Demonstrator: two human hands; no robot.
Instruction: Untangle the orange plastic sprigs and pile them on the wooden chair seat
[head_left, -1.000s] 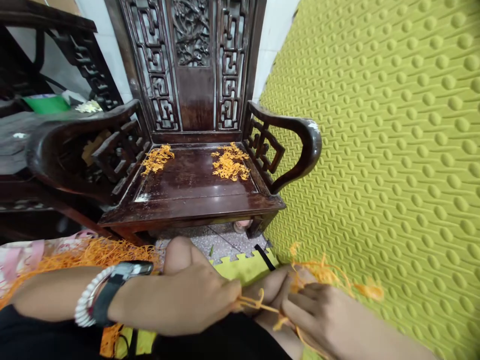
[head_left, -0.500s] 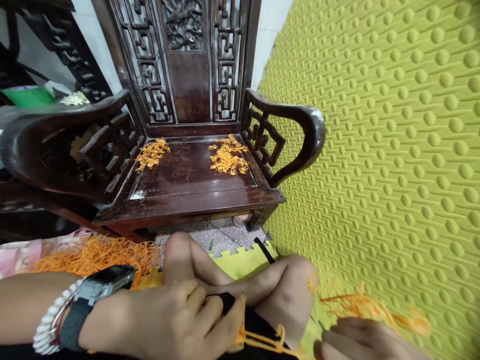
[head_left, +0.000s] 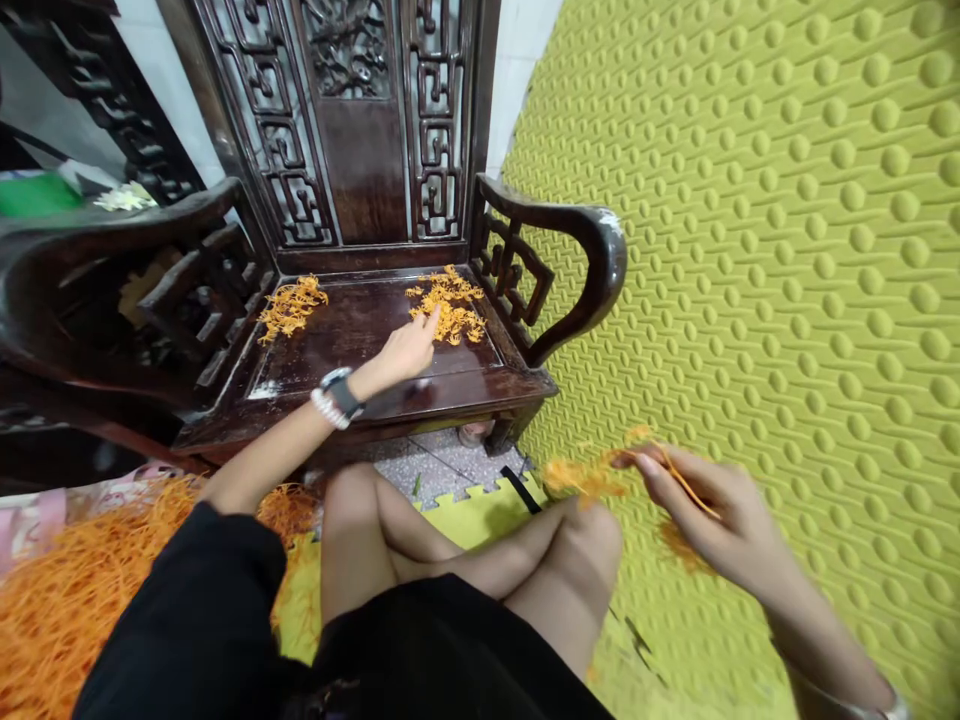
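My left hand (head_left: pixel 409 346), with a watch and a white bracelet at its wrist, reaches over the chair seat. Its index finger is stretched out and touches the right pile of small curly orange pieces (head_left: pixel 454 290). A smaller pile of such pieces (head_left: pixel 294 305) lies at the left of the seat. At the right, my right hand (head_left: pixel 705 500) is raised above my knee, thumb and fingers pinched on a bundle of orange strands (head_left: pixel 585 475). The bundle hangs out to the left and is blurred; one strand runs across the fingers.
The dark carved wooden chair (head_left: pixel 375 400) stands in front of my crossed legs. A big heap of orange strands (head_left: pixel 82 600) lies at the left on a pink cloth (head_left: pixel 45 520). Yellow-green bumpy matting (head_left: pixel 750 250) covers the right side. A black strap (head_left: pixel 520 490) lies by the chair.
My left hand has moved from my lap, where it held an orange strand, forward to the right pile on the seat. My right hand has risen with its orange bundle.
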